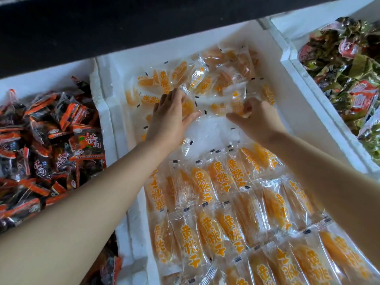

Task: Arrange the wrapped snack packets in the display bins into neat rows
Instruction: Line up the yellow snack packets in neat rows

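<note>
Step in hand: I would lay each of the loose packets (197, 79) flat, print up, ends level, on the bare strip beyond the finished rows (226, 202).
Left hand (170, 114): fingers straight, pressing the heap.
Right hand (255, 118): fingers curled, pinching a single packet (236, 108).
Middle bin (292, 103): peach packets, far half heaped, near half rowed.
Left bin (41, 79): dark-and-orange packets, jumbled.
Right bin (298, 21): green-and-red packets, jumbled.

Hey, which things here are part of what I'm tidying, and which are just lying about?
In the job: left hand, right hand, loose orange packets, neat orange rows, middle foam bin.
Just lying about: dark red packets on the left, green foil packets on the right.
</note>
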{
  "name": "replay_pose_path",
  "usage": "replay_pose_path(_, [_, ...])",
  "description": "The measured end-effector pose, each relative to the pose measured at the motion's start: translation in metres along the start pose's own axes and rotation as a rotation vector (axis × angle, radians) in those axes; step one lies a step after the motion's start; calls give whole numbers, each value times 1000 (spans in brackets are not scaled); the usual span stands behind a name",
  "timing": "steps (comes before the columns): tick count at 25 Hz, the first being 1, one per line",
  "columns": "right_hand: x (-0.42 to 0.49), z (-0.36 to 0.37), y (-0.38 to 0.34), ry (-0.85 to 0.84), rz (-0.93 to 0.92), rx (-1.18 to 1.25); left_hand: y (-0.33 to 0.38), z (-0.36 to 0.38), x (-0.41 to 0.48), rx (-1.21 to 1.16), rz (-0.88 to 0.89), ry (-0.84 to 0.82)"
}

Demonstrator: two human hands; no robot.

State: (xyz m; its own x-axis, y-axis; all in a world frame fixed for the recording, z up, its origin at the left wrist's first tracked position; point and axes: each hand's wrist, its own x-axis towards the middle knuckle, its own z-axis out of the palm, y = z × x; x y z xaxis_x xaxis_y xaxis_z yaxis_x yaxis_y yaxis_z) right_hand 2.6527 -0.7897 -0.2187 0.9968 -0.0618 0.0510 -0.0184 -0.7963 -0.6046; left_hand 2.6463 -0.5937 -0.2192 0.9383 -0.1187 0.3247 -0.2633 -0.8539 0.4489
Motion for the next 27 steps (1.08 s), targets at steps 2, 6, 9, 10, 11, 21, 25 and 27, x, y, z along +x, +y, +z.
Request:
replay_pose_path(2, [-8,-18,0,55,-21,106,20,-7,-10,-150,19,11])
replay_pose_path(6, [-37,-45,16,-20,-20,160,58,-14,-37,-367,24,-110])
replay_pose_path(9, [-57,-59,38,-24,55,82,75,-8,-59,-344,51,-252])
replay_pose_path(10, [-61,-63,46,-21,80,24,79,-6,-65,-322,36,-315])
replay_pose_path(11, [-63,-65,52,-25,100,-30,82,-2,-69,-311,13,-368])
replay_pose_path(21, [-66,-41,84,-40,79,-245,97,22,-85,-417,-43,-362])
replay_pose_path(25, [-73,-49,85,-18,19,-388,93,24,-81,-426,-73,-325])
replay_pose_path(27, [-78,-60,89,16,7,-381,96,26,-79,-418,-108,-320])
